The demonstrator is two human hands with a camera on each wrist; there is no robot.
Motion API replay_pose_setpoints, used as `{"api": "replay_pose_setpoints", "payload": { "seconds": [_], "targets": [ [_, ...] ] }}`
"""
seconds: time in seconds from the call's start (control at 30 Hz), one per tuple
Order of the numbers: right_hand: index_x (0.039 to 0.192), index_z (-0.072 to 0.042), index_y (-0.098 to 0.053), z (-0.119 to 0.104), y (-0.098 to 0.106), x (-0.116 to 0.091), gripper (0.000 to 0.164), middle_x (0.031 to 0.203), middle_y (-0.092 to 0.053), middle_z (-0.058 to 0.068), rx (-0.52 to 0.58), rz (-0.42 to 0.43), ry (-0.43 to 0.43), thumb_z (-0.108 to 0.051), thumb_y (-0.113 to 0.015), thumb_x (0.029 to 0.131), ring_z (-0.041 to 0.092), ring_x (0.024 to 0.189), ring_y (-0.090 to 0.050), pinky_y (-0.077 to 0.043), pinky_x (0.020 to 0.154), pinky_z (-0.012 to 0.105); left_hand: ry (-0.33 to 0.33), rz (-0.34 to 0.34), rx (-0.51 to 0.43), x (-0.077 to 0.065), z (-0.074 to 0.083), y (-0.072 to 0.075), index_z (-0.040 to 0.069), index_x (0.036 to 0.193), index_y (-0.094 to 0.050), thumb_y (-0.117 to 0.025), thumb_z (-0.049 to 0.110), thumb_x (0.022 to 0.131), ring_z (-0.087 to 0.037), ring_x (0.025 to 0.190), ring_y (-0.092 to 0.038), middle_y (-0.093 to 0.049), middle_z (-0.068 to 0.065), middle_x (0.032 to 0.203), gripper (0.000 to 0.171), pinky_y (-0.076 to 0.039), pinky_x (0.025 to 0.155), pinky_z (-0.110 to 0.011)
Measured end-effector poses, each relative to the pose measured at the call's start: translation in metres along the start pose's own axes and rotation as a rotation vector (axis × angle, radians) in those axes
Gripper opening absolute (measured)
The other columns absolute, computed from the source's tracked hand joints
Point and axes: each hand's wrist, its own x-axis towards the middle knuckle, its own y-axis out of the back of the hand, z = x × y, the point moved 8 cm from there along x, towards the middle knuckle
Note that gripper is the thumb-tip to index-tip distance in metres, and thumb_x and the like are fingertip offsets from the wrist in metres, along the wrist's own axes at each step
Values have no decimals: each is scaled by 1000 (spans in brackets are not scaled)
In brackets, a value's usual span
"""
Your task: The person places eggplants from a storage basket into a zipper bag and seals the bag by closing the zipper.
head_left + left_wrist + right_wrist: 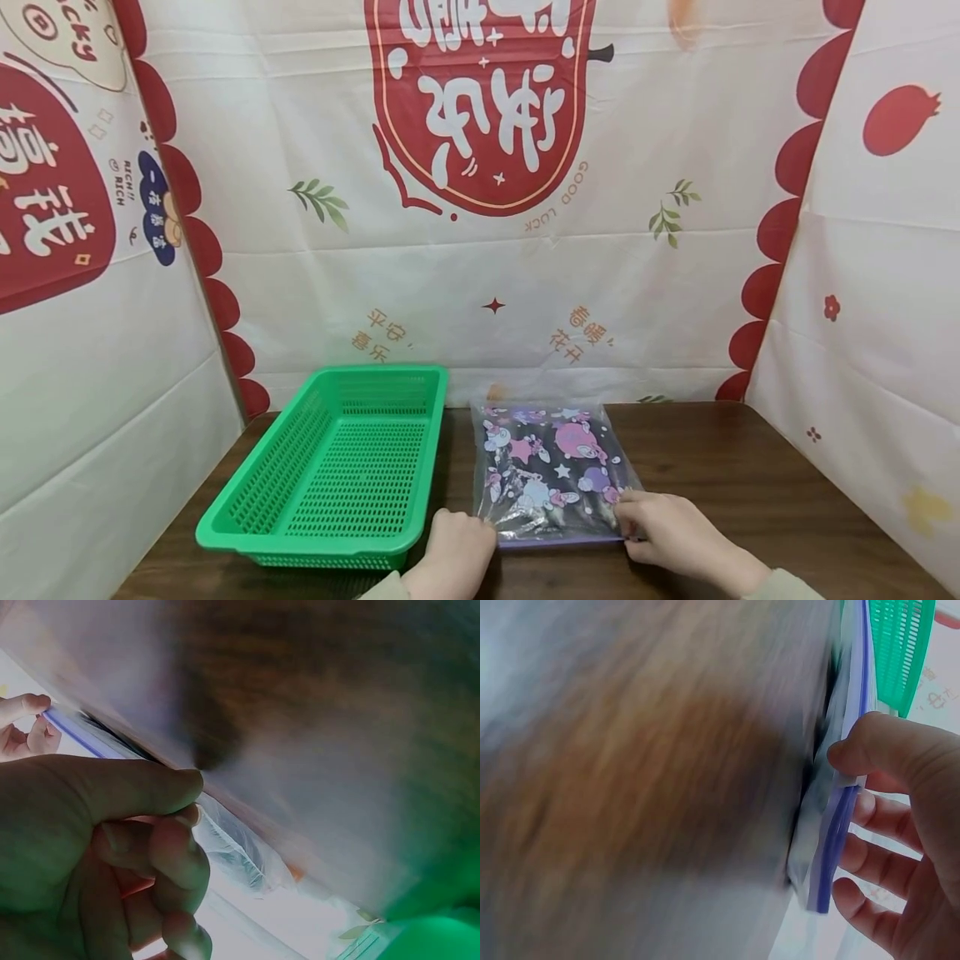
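A clear zip bag [555,471] printed with pink, purple and white cartoon figures and stars lies flat on the table, something dark showing inside it. Its purple zip edge [558,542] faces the near side. At the near left corner, my left hand [456,550] pinches the bag between thumb and forefinger. My right hand [671,529] is at the near right corner; in the right wrist view its thumb and forefinger pinch the zip strip [829,859] by a small whitish slider [846,781], and its other fingers are loosely bent behind.
Left of the bag stands a green perforated plastic basket [315,544], its rim close to my left hand. The dark brown wooden table [720,467] extends to the right of the bag. Printed white cloth walls [495,275] enclose the back and both sides.
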Motion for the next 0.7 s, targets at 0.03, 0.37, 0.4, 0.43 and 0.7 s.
{"api": "replay_pose_setpoints", "payload": {
  "seconds": [0.03, 0.37, 0.4, 0.43, 0.7],
  "targets": [
    [70, -31, -48, 2, -1, 0, 34, 74, -40, -22, -1, -4, -9, -13, -77, 65, -4, 57, -34, -32, 50, 22, 2, 3, 2, 0, -1, 0, 18, 65, -63, -75, 23, 78, -14, 50, -51, -56, 3, 58, 19, -39, 45, -34],
    [69, -31, -49, 19, -16, -11, 32, 73, -38, -21, 55, -68, -60, -12, -76, 67, -4, 57, -35, -31, 48, 21, 33, 33, -19, -2, -6, -8, 18, 60, -63, -74, 20, 75, -14, 48, -51, -54, 3, 55, 19, -40, 43, -34],
    [69, -31, -50, 21, -17, -11, 31, 73, -39, -21, 61, -77, -74, -14, -76, 67, -4, 58, -35, -31, 48, 22, 38, 31, -19, -2, -6, -8, 18, 59, -63, -74, 20, 75, -14, 49, -51, -54, 3, 55, 19, -40, 43, -34],
    [69, -31, -51, 22, -17, -11, 31, 73, -40, -21, 75, -88, -91, -16, -78, 68, -4, 58, -36, -32, 49, 22, 44, 27, -21, -1, -7, -8, 18, 60, -63, -74, 20, 76, -15, 49, -51, -55, 3, 56, 19, -40, 43, -34],
    [93, -24, -65, 35, 11, 4, 48, 87, -62, -10, -1, -23, -308, -66, -71, 72, 8, 75, -58, -44, 62, 36, 80, -115, -287, -13, -23, 23, 11, 94, -66, -75, 49, 77, -17, 74, -59, -61, -2, 82, 43, -51, 56, -35]
  ]
}}
